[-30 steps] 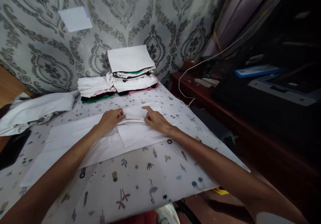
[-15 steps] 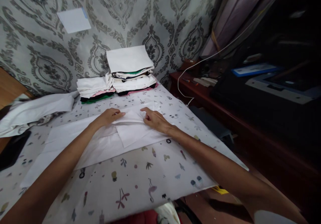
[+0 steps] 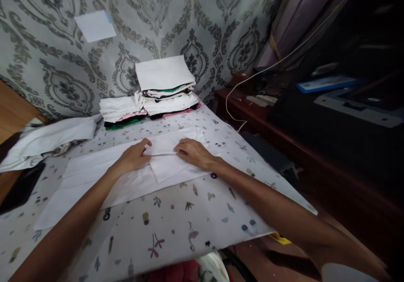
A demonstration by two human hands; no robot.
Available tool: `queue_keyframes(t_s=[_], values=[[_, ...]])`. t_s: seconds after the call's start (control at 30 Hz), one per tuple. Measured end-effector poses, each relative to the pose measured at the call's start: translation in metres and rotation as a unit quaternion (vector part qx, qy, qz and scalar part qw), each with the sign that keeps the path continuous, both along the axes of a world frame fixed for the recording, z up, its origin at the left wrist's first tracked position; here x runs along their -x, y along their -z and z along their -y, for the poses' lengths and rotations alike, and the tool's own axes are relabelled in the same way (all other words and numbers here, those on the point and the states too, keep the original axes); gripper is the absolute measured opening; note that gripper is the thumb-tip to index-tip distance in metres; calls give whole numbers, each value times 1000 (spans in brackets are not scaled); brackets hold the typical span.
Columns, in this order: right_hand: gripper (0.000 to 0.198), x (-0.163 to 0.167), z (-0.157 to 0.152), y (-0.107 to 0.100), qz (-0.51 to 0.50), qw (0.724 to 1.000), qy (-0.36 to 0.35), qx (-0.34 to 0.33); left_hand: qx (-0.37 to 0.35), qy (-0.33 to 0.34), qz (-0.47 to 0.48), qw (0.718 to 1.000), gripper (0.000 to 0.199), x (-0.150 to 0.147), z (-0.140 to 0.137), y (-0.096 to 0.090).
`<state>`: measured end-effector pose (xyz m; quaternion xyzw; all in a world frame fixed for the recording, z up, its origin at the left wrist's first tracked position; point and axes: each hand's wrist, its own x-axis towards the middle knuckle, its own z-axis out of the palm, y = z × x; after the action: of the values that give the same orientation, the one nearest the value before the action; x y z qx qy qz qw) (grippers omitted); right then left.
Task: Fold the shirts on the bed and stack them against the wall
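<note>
A white cloth [image 3: 88,170] lies spread lengthwise on the patterned table cover [image 3: 176,214], its right part folded over with a loose flap near the middle. My left hand [image 3: 135,155] is curled at the left end of the fold, thumb and forefinger gripping the fabric. At the right end of that fold, my right hand [image 3: 194,152] pinches the edge, its fingertips bent down into the cloth. Which garment this is, if any, cannot be made out.
Behind the cloth stand a taller stack of folded clothes [image 3: 166,75] and a lower stack [image 3: 120,109]. A crumpled white garment [image 3: 57,139] lies at the left beside a dark flat object [image 3: 23,187]. A white cable [image 3: 227,101] hangs over the reddish-brown desk [image 3: 240,103] at the right.
Both hands have shifted slightly at the fold. My right forefinger, stretched out before, is now bent down onto the cloth. The fabric between the hands lies flatter.
</note>
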<state>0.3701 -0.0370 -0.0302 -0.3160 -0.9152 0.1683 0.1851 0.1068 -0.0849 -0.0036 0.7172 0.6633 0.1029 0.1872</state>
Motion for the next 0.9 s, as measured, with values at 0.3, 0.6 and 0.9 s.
queue_keyframes(t_s=[0.3, 0.6, 0.9], values=[[20, -2, -3, 3, -9, 1000, 20, -2, -40, 44, 69, 996, 37, 12, -6, -13], [19, -4, -3, 1, -3, 1000, 9, -3, -11, -12, 9, 1000, 23, 7, 8, -5], [22, -5, -4, 3, -11, 1000, 3, -5, -75, 4, 96, 993, 32, 13, 8, -4]])
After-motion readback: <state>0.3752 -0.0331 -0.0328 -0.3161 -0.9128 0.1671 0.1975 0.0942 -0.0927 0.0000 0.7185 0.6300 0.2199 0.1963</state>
